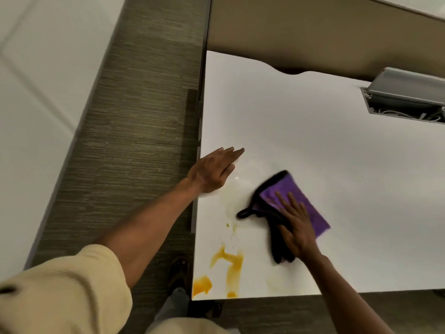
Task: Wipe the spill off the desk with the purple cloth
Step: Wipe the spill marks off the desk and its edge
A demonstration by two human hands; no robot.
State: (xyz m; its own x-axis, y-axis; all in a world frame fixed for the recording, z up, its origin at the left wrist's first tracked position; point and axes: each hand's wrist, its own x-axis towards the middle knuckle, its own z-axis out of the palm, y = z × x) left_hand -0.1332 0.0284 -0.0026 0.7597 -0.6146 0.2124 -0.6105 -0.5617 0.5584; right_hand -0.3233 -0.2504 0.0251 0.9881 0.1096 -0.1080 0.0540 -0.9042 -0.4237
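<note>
An orange-yellow spill lies in patches on the white desk near its front left corner, with a faint wet smear running up from it. The purple cloth, edged in black with a black loop, lies flat on the desk to the right of the smear. My right hand presses flat on the cloth with its fingers spread. My left hand rests flat on the desk at the left edge, fingers together, holding nothing.
An open grey cable box is set into the desk at the far right. A tan partition backs the desk. Brown carpet lies to the left, and my shoe shows beside the desk's corner.
</note>
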